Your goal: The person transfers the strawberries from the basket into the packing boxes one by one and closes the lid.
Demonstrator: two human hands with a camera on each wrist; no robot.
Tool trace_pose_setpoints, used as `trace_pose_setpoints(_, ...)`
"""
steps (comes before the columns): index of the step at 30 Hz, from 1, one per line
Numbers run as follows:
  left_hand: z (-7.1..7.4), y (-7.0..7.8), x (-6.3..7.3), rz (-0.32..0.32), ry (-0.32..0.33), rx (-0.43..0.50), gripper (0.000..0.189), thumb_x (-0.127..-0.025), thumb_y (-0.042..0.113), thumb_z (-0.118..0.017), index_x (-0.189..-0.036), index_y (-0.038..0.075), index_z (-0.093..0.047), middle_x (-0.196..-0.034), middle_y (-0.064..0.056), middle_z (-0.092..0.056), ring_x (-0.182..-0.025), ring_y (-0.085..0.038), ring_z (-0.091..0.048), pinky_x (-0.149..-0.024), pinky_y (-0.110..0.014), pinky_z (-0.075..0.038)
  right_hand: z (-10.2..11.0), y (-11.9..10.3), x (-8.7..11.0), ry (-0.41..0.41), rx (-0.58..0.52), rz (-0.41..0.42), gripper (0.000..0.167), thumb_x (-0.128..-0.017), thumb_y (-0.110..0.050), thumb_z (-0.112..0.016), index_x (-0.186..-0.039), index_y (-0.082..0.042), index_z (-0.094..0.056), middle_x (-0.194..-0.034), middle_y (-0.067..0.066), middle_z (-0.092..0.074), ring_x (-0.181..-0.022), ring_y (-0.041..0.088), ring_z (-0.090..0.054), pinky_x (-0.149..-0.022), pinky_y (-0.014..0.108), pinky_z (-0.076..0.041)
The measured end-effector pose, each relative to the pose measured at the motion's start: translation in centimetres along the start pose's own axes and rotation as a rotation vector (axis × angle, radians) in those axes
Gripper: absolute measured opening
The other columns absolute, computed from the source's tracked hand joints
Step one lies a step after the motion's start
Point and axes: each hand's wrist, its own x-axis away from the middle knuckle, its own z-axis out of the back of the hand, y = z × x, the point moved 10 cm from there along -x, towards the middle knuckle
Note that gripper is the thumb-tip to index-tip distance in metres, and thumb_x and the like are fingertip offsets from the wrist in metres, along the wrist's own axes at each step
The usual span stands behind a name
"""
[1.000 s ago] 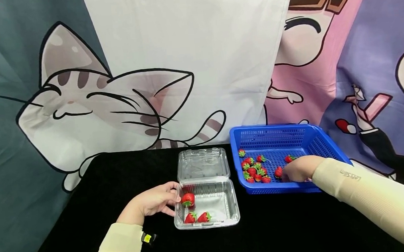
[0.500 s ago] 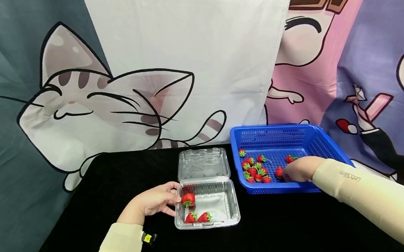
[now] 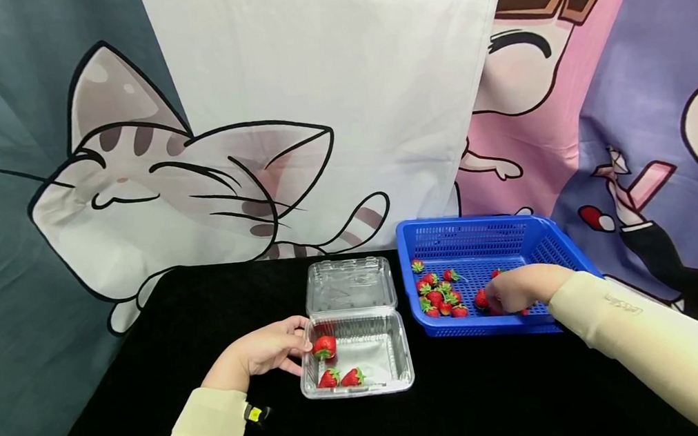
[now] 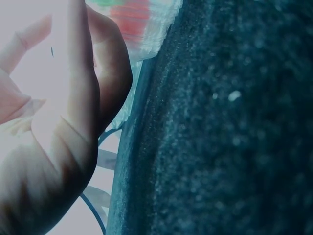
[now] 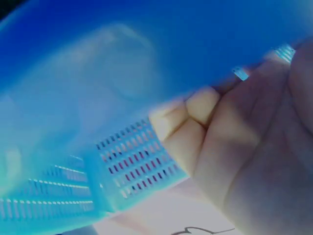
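My left hand (image 3: 276,349) grips the left rim of a clear plastic clamshell box (image 3: 370,388), thumb on the edge and fingers outside. Inside the box lie a larger strawberry (image 3: 324,347) and two smaller strawberries (image 3: 352,377) by the front wall. The box's lid (image 3: 351,285) is folded back. In the left wrist view, bent fingers (image 4: 115,73) touch the box. My right hand (image 3: 520,289) reaches into a blue plastic basket (image 3: 471,227), its curled fingers pinching a strawberry mostly hidden beneath them. Another strawberry (image 3: 481,298) sits just left of those fingertips.
Several strawberries (image 3: 435,296) cluster at the basket's left side, one strawberry (image 3: 417,265) near its back left corner. A black cloth (image 3: 368,431) covers the table. Behind it hangs a cartoon-printed curtain (image 3: 336,73). The basket stands right of the box.
My right hand has lifted slightly inside the basket, and more red shows under its fingers. The left hand, the box and its strawberries have stayed in place.
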Motion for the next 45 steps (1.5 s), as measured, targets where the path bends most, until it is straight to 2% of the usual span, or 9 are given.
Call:
trace_pose_setpoints(4, 0.1, 0.1, 0.1, -0.005, 0.005, 0.002, 0.049, -0.088, 0.01, -0.064, -0.127, -0.001, -0.036, -0.108, -0.012, -0.065, -0.098, -0.028, -0.066, -0.075, -0.044, -0.059, 1.3, -0.7, 0.3, 0.051, -0.028, 0.037, 0.018, -0.08, 0.004, -0.058, -0.09, -0.011, -0.058, -0.083, 0.004, -0.054, -0.06, 0.013, -0.051, -0.053, 0.026, -0.042)
trace_pose_setpoints(9, 0.1, 0.2, 0.2, -0.007, 0.002, 0.003, 0.05, -0.089, 0.009, -0.063, -0.128, -0.002, -0.035, -0.108, -0.012, -0.065, -0.098, -0.028, -0.066, -0.073, -0.042, -0.059, 3.2, -1.4, 0.9, 0.111, -0.049, 0.089, 0.016, -0.078, -0.001, -0.063, -0.091, -0.009, -0.058, -0.082, 0.001, -0.054, -0.068, 0.014, -0.05, -0.061, 0.03, -0.042)
trace_pose_setpoints(15, 0.0, 0.1, 0.2, -0.001, -0.001, 0.006, 0.051, -0.089, 0.009, -0.063, -0.129, -0.003, -0.034, -0.107, -0.012, -0.066, -0.099, -0.028, -0.066, -0.072, -0.041, -0.059, 5.4, -2.3, 2.3, 0.185, -0.174, 0.15, 0.015, -0.08, -0.006, -0.067, -0.09, -0.008, -0.055, -0.078, 0.002, -0.047, -0.072, 0.018, -0.046, -0.064, 0.033, -0.038)
trace_pose_setpoints(20, 0.0, 0.2, 0.2, -0.002, -0.001, 0.007, 0.051, -0.089, 0.009, -0.063, -0.129, -0.003, -0.034, -0.107, -0.012, -0.066, -0.098, -0.028, -0.066, -0.072, -0.041, -0.059, 6.9, -4.5, 3.3, 0.276, -0.203, 0.228, 0.015, -0.084, -0.01, -0.067, -0.091, -0.011, -0.054, -0.08, 0.001, -0.053, -0.073, 0.019, -0.052, -0.064, 0.032, -0.042)
trace_pose_setpoints(25, 0.0, 0.1, 0.4, -0.002, -0.004, 0.005, 0.052, -0.088, 0.009, -0.062, -0.129, -0.003, -0.033, -0.107, -0.011, -0.066, -0.098, -0.027, -0.065, -0.072, -0.04, -0.059, 7.5, -8.1, 3.3, 0.398, -0.125, 0.318, 0.016, -0.085, -0.009, -0.066, -0.094, -0.016, -0.054, -0.075, -0.002, -0.053, -0.063, 0.012, -0.05, -0.059, 0.029, -0.043)
trace_pose_setpoints(31, -0.2, 0.2, 0.3, -0.001, 0.011, 0.0, 0.051, -0.088, 0.009, -0.062, -0.129, -0.002, -0.034, -0.107, -0.012, -0.066, -0.097, -0.027, -0.066, -0.071, -0.039, -0.059, 7.4, -13.3, 3.2, 0.518, -0.044, 0.414, 0.016, -0.086, -0.012, -0.067, -0.089, -0.021, -0.053, -0.079, -0.004, -0.058, -0.061, 0.006, -0.055, -0.063, 0.027, -0.048)
trace_pose_setpoints(35, -0.2, 0.1, 0.2, 0.002, 0.012, -0.002, 0.051, -0.088, 0.009, -0.063, -0.129, -0.002, -0.035, -0.107, -0.012, -0.066, -0.097, -0.027, -0.066, -0.071, -0.04, -0.059, 6.6, -17.3, 3.4, 0.613, 0.055, 0.526, 0.017, -0.083, -0.013, -0.067, -0.087, -0.02, -0.052, -0.081, -0.005, -0.058, -0.068, 0.007, -0.057, -0.071, 0.028, -0.049)
trace_pose_setpoints(37, -0.2, 0.2, 0.2, 0.001, 0.011, -0.005, 0.052, -0.087, 0.01, -0.063, -0.129, -0.002, -0.034, -0.107, -0.012, -0.066, -0.097, -0.027, -0.065, -0.071, -0.041, -0.059, 6.0, -19.3, 3.5, 0.661, 0.13, 0.572, 0.018, -0.081, -0.012, -0.068, -0.087, -0.02, -0.053, -0.084, -0.004, -0.055, -0.078, 0.009, -0.051, -0.075, 0.029, -0.045)
trace_pose_setpoints(45, -0.1, 0.1, 0.2, -0.004, 0.0, -0.001, 0.053, -0.087, 0.01, -0.063, -0.129, -0.003, -0.034, -0.106, -0.011, -0.066, -0.098, -0.027, -0.065, -0.071, -0.04, -0.059, 2.6, -24.3, 1.4, 0.543, 0.207, 0.642, 0.02, -0.082, -0.012, -0.071, -0.084, -0.019, -0.053, -0.082, -0.009, -0.052, -0.076, 0.008, -0.048, -0.068, 0.024, -0.044)
